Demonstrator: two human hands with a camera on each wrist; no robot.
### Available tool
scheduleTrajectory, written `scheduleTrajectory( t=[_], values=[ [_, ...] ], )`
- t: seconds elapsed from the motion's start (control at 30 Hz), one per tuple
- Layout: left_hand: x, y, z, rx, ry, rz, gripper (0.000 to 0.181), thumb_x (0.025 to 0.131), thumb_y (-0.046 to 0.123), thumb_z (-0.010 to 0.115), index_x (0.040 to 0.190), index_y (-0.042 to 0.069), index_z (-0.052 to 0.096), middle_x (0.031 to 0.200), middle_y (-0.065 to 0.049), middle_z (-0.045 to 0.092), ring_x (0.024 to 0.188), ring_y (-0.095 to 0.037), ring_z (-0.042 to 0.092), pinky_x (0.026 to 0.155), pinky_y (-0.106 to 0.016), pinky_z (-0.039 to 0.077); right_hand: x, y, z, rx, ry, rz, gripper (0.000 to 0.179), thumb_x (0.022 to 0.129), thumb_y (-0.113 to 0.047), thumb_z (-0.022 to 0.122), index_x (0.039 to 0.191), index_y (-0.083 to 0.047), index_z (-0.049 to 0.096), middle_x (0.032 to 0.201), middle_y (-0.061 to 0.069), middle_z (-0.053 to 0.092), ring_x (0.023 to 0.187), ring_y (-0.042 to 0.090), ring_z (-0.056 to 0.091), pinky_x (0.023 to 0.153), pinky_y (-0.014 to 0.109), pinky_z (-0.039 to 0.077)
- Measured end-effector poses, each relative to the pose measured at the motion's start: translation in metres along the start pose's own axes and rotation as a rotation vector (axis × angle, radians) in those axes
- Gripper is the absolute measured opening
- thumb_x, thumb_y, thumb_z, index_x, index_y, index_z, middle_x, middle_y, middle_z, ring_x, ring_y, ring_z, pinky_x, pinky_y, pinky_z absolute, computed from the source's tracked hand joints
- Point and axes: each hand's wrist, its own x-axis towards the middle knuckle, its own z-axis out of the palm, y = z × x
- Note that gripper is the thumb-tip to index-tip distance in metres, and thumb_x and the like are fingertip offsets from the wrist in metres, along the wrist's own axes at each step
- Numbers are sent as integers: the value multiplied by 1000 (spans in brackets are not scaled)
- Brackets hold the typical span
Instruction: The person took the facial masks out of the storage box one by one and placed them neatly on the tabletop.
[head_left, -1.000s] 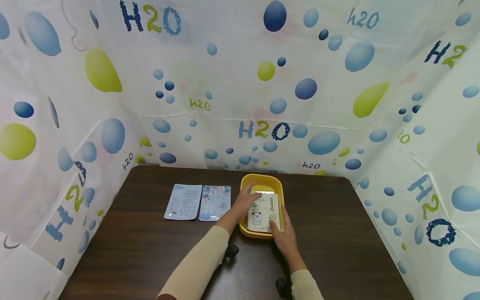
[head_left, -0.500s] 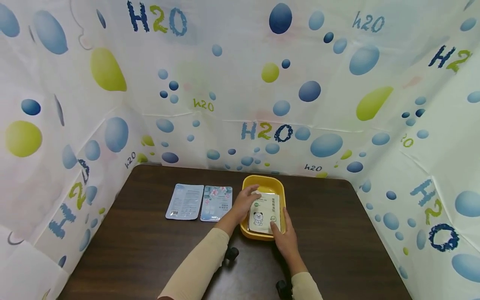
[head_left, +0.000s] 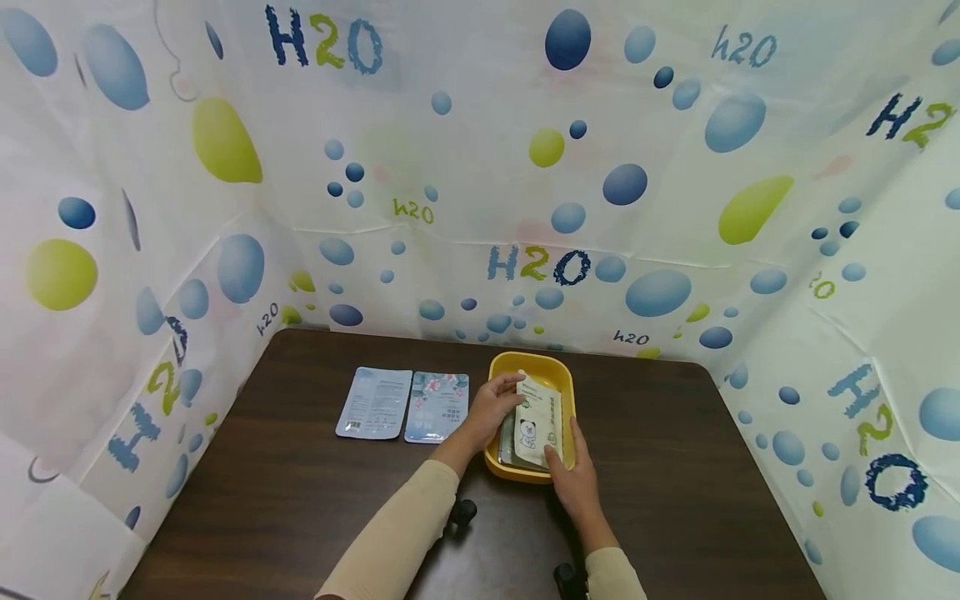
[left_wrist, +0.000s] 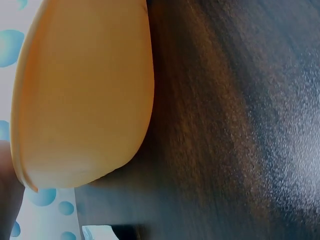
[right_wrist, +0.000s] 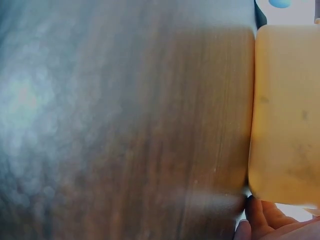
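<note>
In the head view, a yellow plastic tray (head_left: 557,363) holds a pale green packet (head_left: 542,417) printed with a cartoon bear and lettering. A greyish packet (head_left: 507,446) shows from under its left edge. My left hand (head_left: 491,410) reaches over the tray's left rim and pinches the pale packet near its upper left, holding that side raised. My right hand (head_left: 573,479) grips the tray's near right corner, thumb over the rim by the packet. In the right wrist view its fingers (right_wrist: 272,215) lie against the tray's outer wall (right_wrist: 285,115).
Two flat blue sachets, one text-covered (head_left: 374,403) and one flowered (head_left: 437,407), lie side by side left of the tray on the dark wooden table (head_left: 675,467). A white curtain (head_left: 480,150) with blue and green dots rises behind the table and along both sides.
The pale green packet has tilted and shifted right under my left hand, and the greyish packet beneath now shows. My right hand keeps its hold on the tray. The head view has turned slightly left.
</note>
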Motion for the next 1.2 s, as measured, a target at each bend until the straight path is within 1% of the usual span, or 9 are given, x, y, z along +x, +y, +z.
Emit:
scheduleTrajectory(
  t=[0.1, 0.27, 0.4, 0.53, 0.7, 0.9, 0.97, 1.07, 1.2],
  values=[
    [-1, 1, 2, 57, -46, 9, 44, 101, 5, 56, 144, -3, 52, 158, -21, 44, 148, -40, 41, 119, -49, 40, 0, 1, -1, 4, -4, -1, 79, 100, -36, 64, 164, -31, 19, 168, 16, 27, 152, 41, 30, 122, 63, 27],
    [-4, 2, 2, 213, -124, 16, 46, 101, 10, 61, 146, 4, 54, 166, -15, 33, 144, -42, 45, 115, -50, 44, 0, 2, -1, 11, -14, -5, 79, 99, -38, 64, 164, -30, 19, 168, 16, 28, 151, 42, 32, 121, 65, 27],
    [-5, 2, 2, 309, -137, 14, 48, 99, 15, 64, 146, 8, 56, 166, -14, 34, 147, -40, 42, 118, -52, 40, 0, 1, -1, 16, -9, -9, 79, 99, -37, 64, 164, -28, 20, 168, 17, 28, 152, 43, 30, 122, 65, 26],
    [-5, -1, 3, 374, -145, 38, 49, 100, 18, 64, 146, 6, 56, 162, -16, 40, 149, -37, 40, 119, -52, 38, -1, 0, -1, 13, 2, -3, 79, 99, -38, 64, 164, -27, 20, 167, 18, 28, 152, 44, 30, 121, 65, 26],
    [-5, -3, 3, 384, -140, 36, 53, 100, 17, 63, 150, 6, 51, 160, -13, 44, 149, -35, 41, 120, -51, 38, -2, -1, -1, 7, 3, 8, 79, 99, -39, 64, 164, -28, 20, 168, 18, 28, 152, 43, 30, 122, 65, 26],
    [-5, -2, 4, 300, -137, 4, 67, 99, 14, 64, 160, 13, 35, 166, -11, 34, 148, -37, 42, 117, -51, 42, -1, -3, -1, -3, -3, 25, 79, 100, -41, 63, 165, -30, 18, 169, 17, 25, 153, 43, 28, 121, 66, 25],
    [-6, -2, 3, 277, -125, 16, 71, 98, 13, 65, 161, 13, 32, 167, -11, 31, 149, -37, 39, 118, -51, 40, -1, -3, -1, -4, -1, 28, 79, 100, -42, 63, 165, -30, 18, 169, 18, 25, 153, 43, 28, 122, 65, 25],
    [-6, -3, 2, 281, -103, 44, 76, 96, 11, 68, 162, 13, 30, 169, -10, 27, 153, -36, 33, 122, -51, 34, -1, -3, -1, -11, 8, 29, 79, 100, -42, 63, 165, -29, 19, 168, 18, 27, 152, 44, 30, 121, 65, 26],
    [-6, -5, 0, 288, -77, 77, 82, 94, 7, 70, 163, 13, 26, 171, -10, 22, 155, -34, 29, 122, -51, 34, 0, -2, 0, -13, 17, 14, 79, 99, -40, 64, 164, -27, 20, 167, 18, 29, 151, 44, 31, 121, 65, 27]
  ],
)
